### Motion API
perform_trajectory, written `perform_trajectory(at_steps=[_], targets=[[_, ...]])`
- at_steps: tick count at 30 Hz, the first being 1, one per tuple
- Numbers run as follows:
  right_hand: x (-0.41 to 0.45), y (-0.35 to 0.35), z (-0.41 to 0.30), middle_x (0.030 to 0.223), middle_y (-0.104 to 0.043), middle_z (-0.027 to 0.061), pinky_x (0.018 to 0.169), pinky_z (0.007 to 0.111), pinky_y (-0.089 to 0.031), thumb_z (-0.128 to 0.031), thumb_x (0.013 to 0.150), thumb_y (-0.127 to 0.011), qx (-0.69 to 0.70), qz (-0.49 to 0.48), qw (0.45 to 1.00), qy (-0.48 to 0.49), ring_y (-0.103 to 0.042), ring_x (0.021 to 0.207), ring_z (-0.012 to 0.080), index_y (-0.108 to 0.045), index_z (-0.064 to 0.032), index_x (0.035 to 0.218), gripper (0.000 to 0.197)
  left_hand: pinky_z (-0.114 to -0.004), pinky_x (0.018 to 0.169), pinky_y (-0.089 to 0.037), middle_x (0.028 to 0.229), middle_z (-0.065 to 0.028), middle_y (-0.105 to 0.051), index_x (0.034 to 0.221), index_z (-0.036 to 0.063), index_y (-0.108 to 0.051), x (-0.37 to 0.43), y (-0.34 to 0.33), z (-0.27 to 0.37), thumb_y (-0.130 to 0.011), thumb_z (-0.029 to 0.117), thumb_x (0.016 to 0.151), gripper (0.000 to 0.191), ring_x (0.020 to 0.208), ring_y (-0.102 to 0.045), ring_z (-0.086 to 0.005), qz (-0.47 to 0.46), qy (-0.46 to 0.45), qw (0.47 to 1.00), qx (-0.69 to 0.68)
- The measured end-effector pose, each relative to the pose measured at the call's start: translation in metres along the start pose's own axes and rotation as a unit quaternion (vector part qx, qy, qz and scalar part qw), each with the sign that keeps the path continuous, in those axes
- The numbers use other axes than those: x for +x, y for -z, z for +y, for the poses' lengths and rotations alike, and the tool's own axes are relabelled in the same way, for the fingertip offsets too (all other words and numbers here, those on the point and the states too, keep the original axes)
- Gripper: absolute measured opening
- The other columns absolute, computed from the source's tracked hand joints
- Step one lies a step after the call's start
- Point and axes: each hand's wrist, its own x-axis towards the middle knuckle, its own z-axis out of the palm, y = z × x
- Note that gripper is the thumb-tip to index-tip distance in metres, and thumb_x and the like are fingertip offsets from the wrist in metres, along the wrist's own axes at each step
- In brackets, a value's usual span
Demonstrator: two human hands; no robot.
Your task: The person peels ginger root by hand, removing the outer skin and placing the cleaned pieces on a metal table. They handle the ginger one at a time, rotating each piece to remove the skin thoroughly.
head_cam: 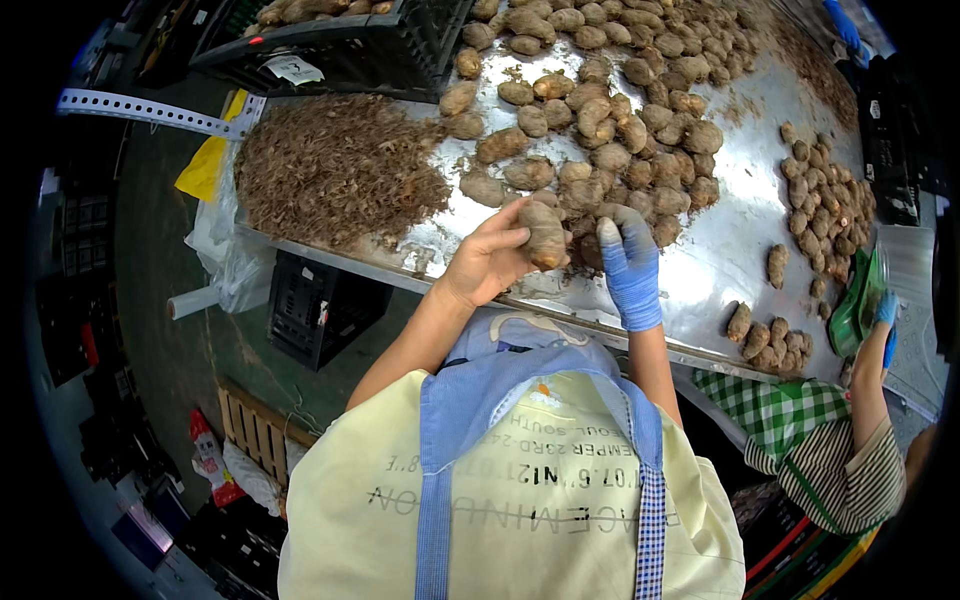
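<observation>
My bare left hand (487, 259) holds a brown, fibrous taro corm (544, 234) upright between thumb and fingers, above the near edge of the metal table (694, 304). My right hand (631, 259), in a blue knit glove with greyed fingertips, is just right of that corm with its fingers curled. A darker corm (589, 253) lies partly hidden by the right fingertips; whether they grip it is unclear. Beyond both hands spreads a loose pile of taro corms (611, 157), some with paler, scraped ends.
A heap of brown fibre scraps (337, 169) lies left, before a black plastic crate (375, 56) of corms. Another corm pile (829, 202) sits right, near a green bag (855, 300) and a co-worker's gloved hand (886, 309). Another black crate (319, 307) stands below the table's left edge.
</observation>
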Motion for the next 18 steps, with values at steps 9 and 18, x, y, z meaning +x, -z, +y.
perform_trajectory(at_steps=[9,18], targets=[[-0.011,-0.015,-0.042,0.075,-0.059,0.0127,0.063,0.038,-0.047,-0.040,0.084,-0.066,-0.041,-0.075,0.994,0.064,-0.059,0.069,0.0290,-0.063,-0.0031,0.085,0.037,-0.040,0.099,-0.043,0.119,-0.0072,-0.055,0.136,0.0030,-0.038,0.004,0.008,-0.010,-0.055,0.015,0.094,0.046,0.112,-0.054,-0.0198,0.088,-0.027,0.994,0.054],[-0.002,-0.021,-0.016,0.070,-0.055,0.0152,0.061,0.039,-0.046,-0.029,0.092,-0.057,-0.041,0.041,0.997,0.043,-0.056,0.065,0.0311,-0.060,-0.0014,0.084,0.029,-0.034,0.094,-0.047,0.119,-0.0084,-0.056,0.130,0.0003,-0.044,0.000,0.000,-0.013,-0.064,0.011,0.088,0.048,0.109,-0.055,-0.0175,0.086,-0.004,0.996,0.039]])
